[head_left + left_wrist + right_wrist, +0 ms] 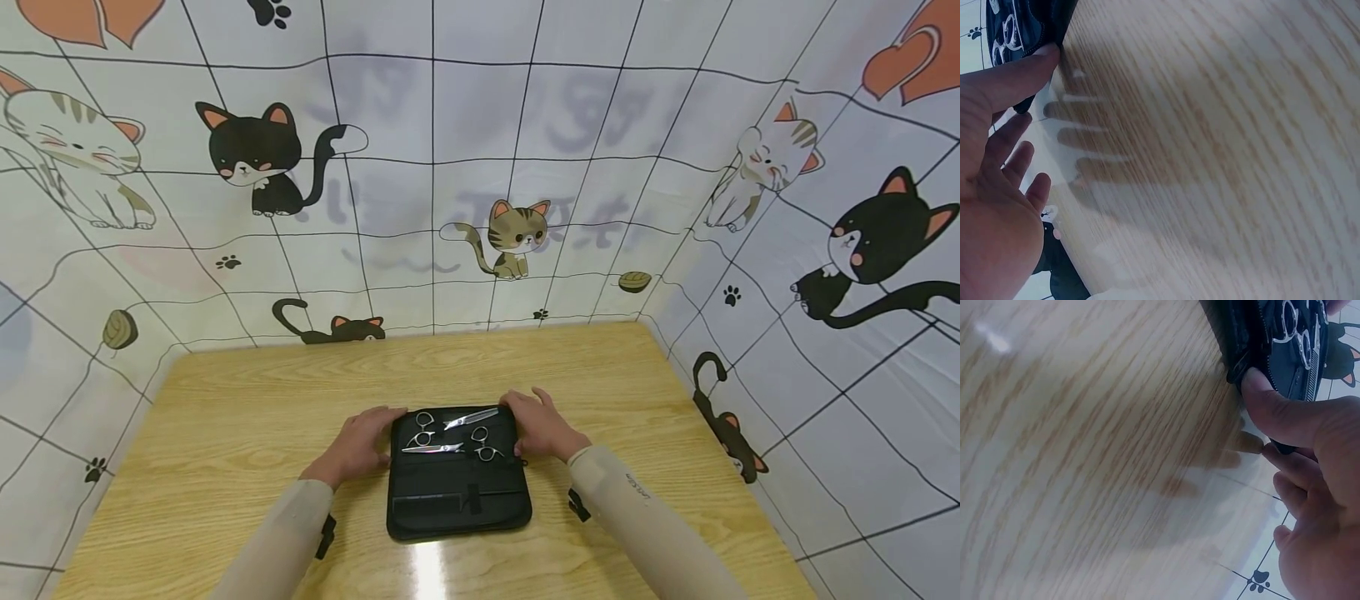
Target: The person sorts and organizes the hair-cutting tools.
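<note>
A black zippered case (420,479) lies open-faced between both hands in the head view. Two pairs of silver scissors sit in its far half: the upper scissors (471,418) have handles to the left, the lower scissors (433,449) have handles to the right. A toothed blade (1314,375) shows in the right wrist view. My left hand (360,442) pinches the case's far left corner, thumb on the near side and fingers beyond the edge. On the opposite corner my right hand (542,425) grips likewise. Fingertips under the case are partly hidden.
The case is over a light wood-grain table (262,392). A white cloth wall (397,192) printed with cartoon cats and black lines rises behind the table and along its sides. Light glares off the tabletop near the front.
</note>
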A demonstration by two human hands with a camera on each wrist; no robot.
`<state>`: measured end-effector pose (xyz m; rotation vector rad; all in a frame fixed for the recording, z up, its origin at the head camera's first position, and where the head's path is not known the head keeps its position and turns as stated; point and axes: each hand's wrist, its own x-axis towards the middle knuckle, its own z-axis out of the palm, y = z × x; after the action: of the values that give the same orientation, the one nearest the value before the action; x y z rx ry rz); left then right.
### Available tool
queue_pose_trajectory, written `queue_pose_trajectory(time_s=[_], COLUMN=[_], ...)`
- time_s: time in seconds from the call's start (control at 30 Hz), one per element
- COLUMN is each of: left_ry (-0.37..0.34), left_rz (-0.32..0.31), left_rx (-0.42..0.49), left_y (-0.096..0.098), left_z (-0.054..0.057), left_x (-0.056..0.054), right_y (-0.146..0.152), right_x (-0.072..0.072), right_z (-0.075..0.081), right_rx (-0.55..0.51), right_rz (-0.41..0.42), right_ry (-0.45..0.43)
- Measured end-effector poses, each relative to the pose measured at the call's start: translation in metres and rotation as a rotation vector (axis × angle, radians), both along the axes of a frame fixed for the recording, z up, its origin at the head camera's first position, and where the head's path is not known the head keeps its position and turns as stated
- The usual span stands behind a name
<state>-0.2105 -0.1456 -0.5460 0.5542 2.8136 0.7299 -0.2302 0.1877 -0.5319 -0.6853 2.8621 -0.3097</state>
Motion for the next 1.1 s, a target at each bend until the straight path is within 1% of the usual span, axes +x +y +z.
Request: queue_pose_trajectory(time_s=[0.07,0.2,0.4,0.57,0.7,0.77,0.87,0.97,1.1], left_ry=[-0.005,0.011,0.033,0.008,0.007,0.03,0.094,0.17,0.245], left_rz=[0.001,0.001,0.005,0.02,0.031,0.029,0.019,0.023,0.051], left_rx=[-0.001,-0.004,-0.003,0.011,0.014,0.019,0.017,-0.003,-0.031], left_y=[0.0004,-0.0005,-0.0016,-0.0016,-0.003,-0.0039,-0.0047,-0.0043,-0.003], left_z=[0.0027,0.0021,0.0026,0.0021,0.0002,-0.0009,-0.003,-0.005,-0.0059], left_x=[0.0008,0.0013,0.0017,0.0002,-0.0005,-0.0006,-0.0008,-0.0018,-0.004], right_y=[-0.0001,0.0006,0.0025,0.0028,0.0026,0.0025,0.0024,0.0017,-0.0005], right_x=[-0.0002,-0.0004,-0.0002,0.0001,-0.001,-0.0016,-0.0018,-0.0021,-0.0035], right_z=[-0.0004,-0.0013,-0.0031,-0.0027,-0.0019,-0.0014,-0.0004,0.0004,0.0013], right_rx=[-0.001,-0.012,-0.039,-0.044,-0.029,-0.024,-0.015,0.0,0.021], right_rz=[0.004,0.02,0.022,0.004,0.007,0.02,0.042,0.047,0.029], right_ry=[0.012,0.038,0.059,0.06,0.099,0.14,0.213,0.271,0.315])
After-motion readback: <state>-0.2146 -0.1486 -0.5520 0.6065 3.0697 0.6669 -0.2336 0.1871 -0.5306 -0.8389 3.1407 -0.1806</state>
